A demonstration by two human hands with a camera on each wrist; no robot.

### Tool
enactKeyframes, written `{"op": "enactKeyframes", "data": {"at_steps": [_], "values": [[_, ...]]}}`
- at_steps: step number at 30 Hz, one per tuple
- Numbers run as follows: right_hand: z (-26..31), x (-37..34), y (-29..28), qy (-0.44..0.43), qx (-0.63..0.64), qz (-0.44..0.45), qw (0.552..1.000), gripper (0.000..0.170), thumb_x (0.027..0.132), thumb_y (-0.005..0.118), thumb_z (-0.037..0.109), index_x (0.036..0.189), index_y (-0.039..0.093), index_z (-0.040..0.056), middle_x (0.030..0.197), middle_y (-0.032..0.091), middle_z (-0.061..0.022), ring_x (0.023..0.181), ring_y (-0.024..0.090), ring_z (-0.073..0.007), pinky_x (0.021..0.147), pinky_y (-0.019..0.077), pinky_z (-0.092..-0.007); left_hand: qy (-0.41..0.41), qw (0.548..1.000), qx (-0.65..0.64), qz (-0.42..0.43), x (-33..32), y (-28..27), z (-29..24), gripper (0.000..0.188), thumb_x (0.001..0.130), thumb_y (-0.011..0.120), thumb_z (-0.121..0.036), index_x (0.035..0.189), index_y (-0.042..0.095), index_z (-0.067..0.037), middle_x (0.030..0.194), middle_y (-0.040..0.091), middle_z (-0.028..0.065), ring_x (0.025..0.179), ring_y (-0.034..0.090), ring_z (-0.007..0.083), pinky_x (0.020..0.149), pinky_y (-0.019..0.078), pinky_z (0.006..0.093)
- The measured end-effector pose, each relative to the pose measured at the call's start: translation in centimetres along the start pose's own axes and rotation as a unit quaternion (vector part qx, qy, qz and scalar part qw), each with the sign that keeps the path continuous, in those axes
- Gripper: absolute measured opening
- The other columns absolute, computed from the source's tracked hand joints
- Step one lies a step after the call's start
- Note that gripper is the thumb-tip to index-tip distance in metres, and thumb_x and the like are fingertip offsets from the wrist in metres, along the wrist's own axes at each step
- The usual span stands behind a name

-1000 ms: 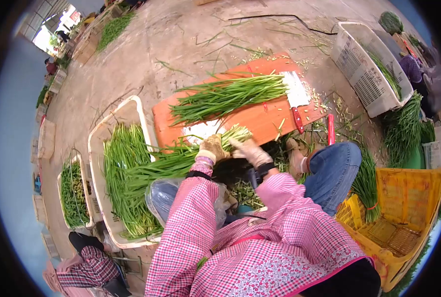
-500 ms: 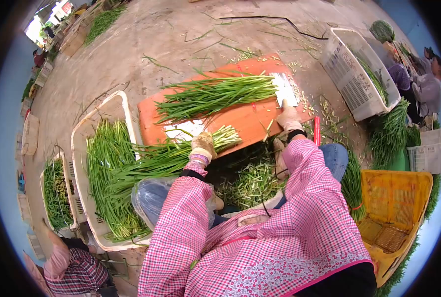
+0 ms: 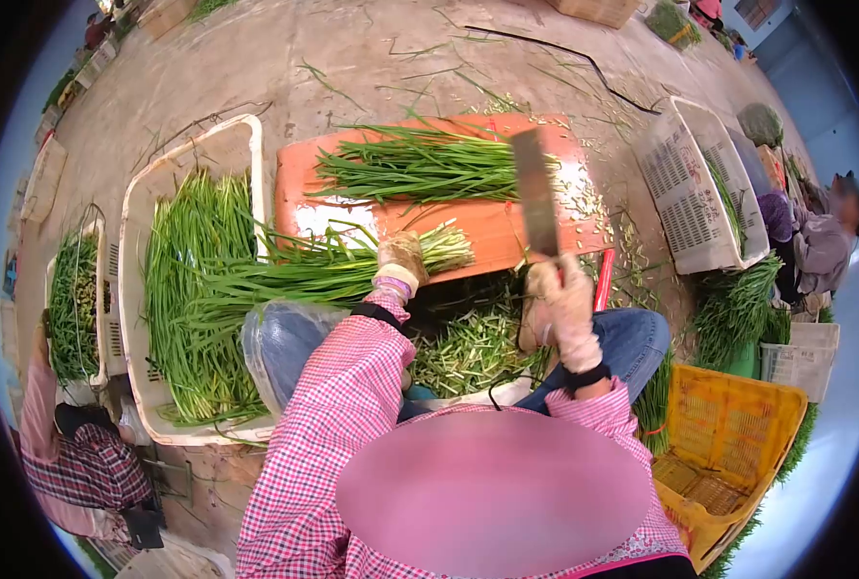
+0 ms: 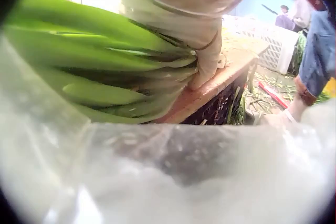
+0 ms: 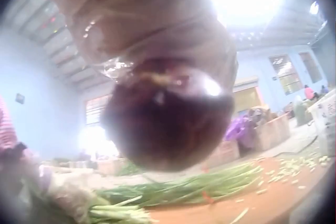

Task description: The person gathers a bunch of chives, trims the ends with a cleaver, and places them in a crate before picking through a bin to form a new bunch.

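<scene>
My gloved left hand (image 3: 402, 256) grips a bunch of long green chives (image 3: 313, 275) at the near edge of the orange board (image 3: 492, 230). The pale cut ends point right, and the leaves trail left over the white crate. In the left wrist view, gloved fingers (image 4: 205, 66) curl round the stalks beside the board's edge. My gloved right hand (image 3: 566, 304) holds a cleaver (image 3: 533, 193) by its handle, blade raised and blurred. The rounded dark handle end (image 5: 168, 124) fills the middle of the right wrist view. Another chive bunch (image 3: 420, 169) lies across the board.
A white crate (image 3: 132, 318) of chives stands left of the board. Trimmed ends (image 3: 477, 343) are heaped between my knees. A yellow crate (image 3: 728, 415) sits at right, a white crate (image 3: 685, 183) beyond it. A person (image 3: 825, 251) sits far right, another (image 3: 92, 463) lower left.
My right hand left the bunch, reached to the cleaver on the board's right side, and now has it raised nearer me. The left hand still holds its bunch. The head view has shifted.
</scene>
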State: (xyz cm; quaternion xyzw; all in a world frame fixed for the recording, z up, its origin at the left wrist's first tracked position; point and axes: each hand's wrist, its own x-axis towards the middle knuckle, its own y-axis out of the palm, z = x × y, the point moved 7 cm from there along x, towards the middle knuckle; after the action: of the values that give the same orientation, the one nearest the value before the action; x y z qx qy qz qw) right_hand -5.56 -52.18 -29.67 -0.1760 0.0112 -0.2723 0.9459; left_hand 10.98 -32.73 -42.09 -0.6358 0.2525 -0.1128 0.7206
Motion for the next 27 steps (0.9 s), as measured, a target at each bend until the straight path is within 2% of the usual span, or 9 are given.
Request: {"op": "enactKeyframes", "data": {"at_steps": [1, 2, 4, 6, 7, 10, 14, 24, 27], "values": [[-1.5, -1.3, 1.5, 0.067, -0.091, 0.056, 0.992, 0.017, 0.088, 0.057, 0.013, 0.101, 0.059, 0.0015, 0.069, 0.063, -0.0084, 0.058, 0.056, -0.0119, 0.054, 0.0463, -0.0284, 0.007, 1.0, 0.0, 0.002, 0.2, 0.5, 0.0, 0.042, 0.074, 0.068, -0.032, 0.11, 0.059, -0.012, 0.103, 0.068, 0.0084, 0.096, 0.066, 0.0205, 0.075, 0.0513, 0.035], [-0.9, -2.3, 3.1, 0.002, -0.166, 0.048, 0.985, 0.022, 0.088, 0.055, 0.012, 0.108, 0.059, 0.0031, 0.075, 0.063, -0.0127, 0.06, 0.057, -0.017, 0.058, 0.0479, -0.0302, 0.01, 1.0, -0.005, 0.02, 0.5, 1.2, 0.1, 0.041, 0.074, 0.068, -0.032, 0.109, 0.059, -0.012, 0.103, 0.068, 0.0081, 0.096, 0.066, 0.0204, 0.074, 0.0513, 0.035], [-0.1, -4.2, 5.6, 0.006, -0.162, 0.072, 0.984, 0.027, 0.089, 0.054, 0.014, 0.114, 0.059, 0.0053, 0.081, 0.063, -0.0165, 0.066, 0.062, -0.025, 0.062, 0.0497, -0.0343, 0.015, 0.998, -0.02, 0.054, 0.4, 0.9, 0.0, 0.038, 0.075, 0.067, -0.031, 0.107, 0.06, -0.012, 0.103, 0.068, 0.0076, 0.096, 0.066, 0.0202, 0.074, 0.0512, 0.035], [-1.0, -4.6, 7.0, -0.052, -0.181, 0.058, 0.98, 0.028, 0.089, 0.054, 0.017, 0.115, 0.059, 0.0056, 0.084, 0.065, -0.0176, 0.072, 0.064, -0.0318, 0.065, 0.0506, -0.0387, 0.004, 0.999, -0.023, 0.033, 0.2, 0.6, 0.1, 0.029, 0.077, 0.065, -0.029, 0.102, 0.064, -0.014, 0.099, 0.069, 0.006, 0.092, 0.067, 0.0206, 0.071, 0.0511, 0.0351], [-1.5, -4.6, 7.1, -0.03, -0.223, 0.076, 0.971, 0.029, 0.089, 0.054, 0.019, 0.114, 0.058, 0.0059, 0.085, 0.065, -0.019, 0.077, 0.064, -0.0364, 0.066, 0.0508, -0.0417, 0.003, 0.999, -0.025, 0.022, 0.2, 0.9, 0.1, 0.027, 0.077, 0.065, -0.028, 0.1, 0.065, -0.014, 0.097, 0.07, 0.0056, 0.091, 0.068, 0.0208, 0.07, 0.0511, 0.0352], [-2.9, -4.1, 7.7, 0.013, -0.253, 0.11, 0.961, 0.029, 0.09, 0.053, 0.02, 0.114, 0.058, 0.0058, 0.081, 0.065, -0.0187, 0.076, 0.064, -0.037, 0.066, 0.0507, -0.0424, 0.01, 1.0, -0.027, 0.004, 0.3, 0.9, -0.3, 0.022, 0.078, 0.063, -0.026, 0.096, 0.068, -0.015, 0.093, 0.07, 0.0046, 0.088, 0.068, 0.021, 0.067, 0.0508, 0.0353], [-3.2, -3.5, 8.2, 0.017, -0.334, 0.141, 0.932, 0.022, 0.089, 0.051, 0.02, 0.099, 0.058, 0.0026, 0.075, 0.063, -0.0228, 0.074, 0.062, -0.04, 0.066, 0.0493, -0.0477, 0.012, 0.999, -0.033, -0.001, 0.3, 1.1, -0.1, 0.02, 0.078, 0.062, -0.024, 0.095, 0.068, -0.016, 0.092, 0.07, 0.0045, 0.087, 0.068, 0.0208, 0.067, 0.0506, 0.035], [-4.4, -1.9, 9.0, 0.069, -0.259, 0.216, 0.939, 0.025, 0.087, 0.048, 0.021, 0.087, 0.059, -0.0008, 0.076, 0.062, -0.0259, 0.075, 0.061, -0.0433, 0.07, 0.0481, -0.0496, 0.032, 0.999, -0.037, -0.002, 0.9, 2.5, -0.4, 0.022, 0.073, 0.067, -0.027, 0.09, 0.067, -0.012, 0.09, 0.07, 0.0073, 0.086, 0.068, 0.0237, 0.067, 0.0524, 0.0364], [-9.3, -0.2, 12.7, 0.099, -0.329, 0.205, 0.916, 0.033, 0.085, 0.05, 0.028, 0.085, 0.063, -0.002, 0.082, 0.063, -0.027, 0.082, 0.061, -0.043, 0.076, 0.0491, -0.0488, 0.036, 0.999, -0.034, 0.01, 1.0, 3.3, -0.3, 0.018, 0.077, 0.062, -0.024, 0.091, 0.069, -0.015, 0.093, 0.07, 0.0046, 0.087, 0.068, 0.0216, 0.066, 0.0517, 0.0356]]}}
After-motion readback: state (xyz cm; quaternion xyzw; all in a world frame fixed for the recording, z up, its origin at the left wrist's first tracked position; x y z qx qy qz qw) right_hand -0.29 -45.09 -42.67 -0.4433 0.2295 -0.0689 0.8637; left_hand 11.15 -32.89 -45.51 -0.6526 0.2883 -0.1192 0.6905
